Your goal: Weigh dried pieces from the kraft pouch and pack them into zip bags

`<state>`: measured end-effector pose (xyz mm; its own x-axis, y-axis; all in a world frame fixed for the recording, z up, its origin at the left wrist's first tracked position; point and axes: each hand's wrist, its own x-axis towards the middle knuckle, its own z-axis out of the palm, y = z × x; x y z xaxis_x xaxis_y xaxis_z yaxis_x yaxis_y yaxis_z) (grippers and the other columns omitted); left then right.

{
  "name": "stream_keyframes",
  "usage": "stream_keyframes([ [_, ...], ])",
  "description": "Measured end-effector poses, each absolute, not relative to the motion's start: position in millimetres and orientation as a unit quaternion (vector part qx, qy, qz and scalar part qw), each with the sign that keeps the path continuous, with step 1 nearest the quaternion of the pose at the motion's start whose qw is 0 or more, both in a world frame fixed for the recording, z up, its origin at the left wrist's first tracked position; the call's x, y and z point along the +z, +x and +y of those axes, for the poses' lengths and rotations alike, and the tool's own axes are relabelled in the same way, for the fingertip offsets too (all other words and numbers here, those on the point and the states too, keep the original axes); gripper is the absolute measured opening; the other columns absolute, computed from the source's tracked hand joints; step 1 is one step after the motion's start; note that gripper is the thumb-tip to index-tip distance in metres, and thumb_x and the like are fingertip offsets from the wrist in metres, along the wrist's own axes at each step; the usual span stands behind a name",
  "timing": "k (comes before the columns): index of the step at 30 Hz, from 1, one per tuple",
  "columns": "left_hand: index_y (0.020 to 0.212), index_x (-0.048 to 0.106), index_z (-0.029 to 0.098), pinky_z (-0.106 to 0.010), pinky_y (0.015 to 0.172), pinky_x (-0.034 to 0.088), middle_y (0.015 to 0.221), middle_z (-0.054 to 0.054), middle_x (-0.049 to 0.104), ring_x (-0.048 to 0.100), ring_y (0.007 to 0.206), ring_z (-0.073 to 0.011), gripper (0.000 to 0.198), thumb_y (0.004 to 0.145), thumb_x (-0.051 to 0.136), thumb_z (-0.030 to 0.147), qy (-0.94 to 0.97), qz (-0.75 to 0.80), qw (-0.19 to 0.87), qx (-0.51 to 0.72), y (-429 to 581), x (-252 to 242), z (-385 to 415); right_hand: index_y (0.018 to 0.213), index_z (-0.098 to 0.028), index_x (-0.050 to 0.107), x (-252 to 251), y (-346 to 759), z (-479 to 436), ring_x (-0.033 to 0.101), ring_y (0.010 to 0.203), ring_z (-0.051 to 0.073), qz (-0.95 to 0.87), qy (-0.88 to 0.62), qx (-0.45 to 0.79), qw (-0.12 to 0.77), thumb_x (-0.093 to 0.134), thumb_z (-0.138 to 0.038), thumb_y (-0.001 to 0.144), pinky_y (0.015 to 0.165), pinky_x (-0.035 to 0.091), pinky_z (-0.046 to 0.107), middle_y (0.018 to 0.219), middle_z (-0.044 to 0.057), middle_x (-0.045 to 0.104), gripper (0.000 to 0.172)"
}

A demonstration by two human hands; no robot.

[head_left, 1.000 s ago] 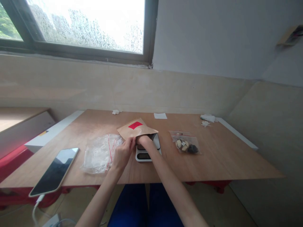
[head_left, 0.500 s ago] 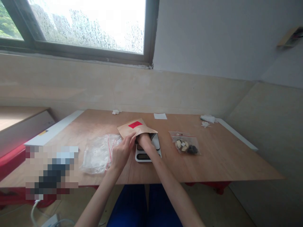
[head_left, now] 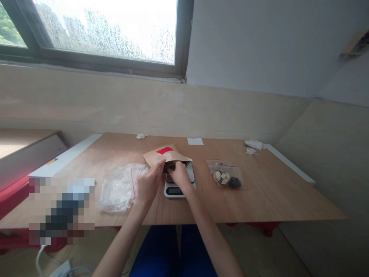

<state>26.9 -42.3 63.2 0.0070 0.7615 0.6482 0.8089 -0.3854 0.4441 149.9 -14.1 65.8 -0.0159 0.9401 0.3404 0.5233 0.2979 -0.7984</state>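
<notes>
A brown paper bag with a red label lies tilted over a small white kitchen scale, its dark mouth facing me. My left hand pinches the near left edge of that mouth, thumb and fingers closed on the paper. At the opening is my right hand, its fingers bent and partly inside. Something dark shows by those fingertips, but I cannot make out what it is. The bag's contents are hidden. Part of the scale's platform and its display show beneath my hands.
Clear zip bags lie flat on the left. To the right rests a zip bag holding pale pieces and a dark lump. A white paper and white scraps lie toward the wall. A blurred-out object sits at the left edge.
My right hand has drawn back from deep inside the paper bag to its mouth, so its knuckles now show. My left hand keeps its place on the edge.
</notes>
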Motion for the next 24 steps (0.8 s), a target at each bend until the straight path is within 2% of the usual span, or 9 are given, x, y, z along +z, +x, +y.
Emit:
stream_keyframes([
  [5,0.105,0.065,0.024,-0.017,0.05,0.035,0.081,-0.003,0.073,0.065,0.061,-0.0122,0.027,0.087,0.045,0.029,-0.692,-0.579,0.005,-0.432,32.1,69.6,-41.5,0.084,-0.019,0.066,78.9,156.8,-27.5,0.064,0.086,0.019,-0.664,-0.506,0.278,0.475,0.052,-0.001,0.071,0.079,0.049,0.029,0.088,0.005,0.069,0.026],
  [12,0.108,0.065,0.023,-0.018,0.052,0.035,0.076,-0.004,0.072,0.066,0.064,-0.0137,0.028,0.088,0.047,0.03,-0.691,-0.59,0.016,-0.417,24.3,71.6,-37.2,0.089,-0.023,0.065,75.5,175.6,-42.2,0.059,0.092,0.015,-0.744,-0.412,0.225,0.475,0.042,0.001,0.075,0.085,0.045,0.027,0.094,0.002,0.059,0.036],
  [17,0.108,0.064,0.024,-0.02,0.054,0.039,0.082,-0.004,0.073,0.067,0.069,-0.0165,0.029,0.088,0.045,0.033,-0.672,-0.594,0.016,-0.442,5.2,78.3,-27.9,0.089,-0.025,0.063,70.2,191.9,-55.1,0.057,0.1,0.015,-0.725,-0.403,0.194,0.524,0.04,0.001,0.073,0.086,0.045,0.027,0.102,0.003,0.058,0.038],
  [21,0.105,0.065,0.024,-0.021,0.058,0.043,0.088,-0.003,0.073,0.068,0.076,-0.018,0.031,0.087,0.044,0.037,-0.65,-0.597,0.003,-0.47,-6.1,81.4,-23.0,0.084,-0.023,0.063,51.7,204.2,-46.9,0.059,0.091,0.017,-0.705,-0.424,0.207,0.529,0.043,-0.001,0.071,0.08,0.047,0.028,0.092,0.003,0.06,0.032],
  [24,0.105,0.065,0.023,-0.021,0.059,0.043,0.086,-0.003,0.073,0.068,0.076,-0.0185,0.031,0.087,0.044,0.038,-0.647,-0.6,0.002,-0.471,-7.7,79.7,-24.5,0.081,-0.02,0.063,35.5,208.9,-29.0,0.059,0.085,0.017,-0.7,-0.468,0.203,0.501,0.041,0.003,0.065,0.078,0.047,0.029,0.087,0.003,0.059,0.035],
])
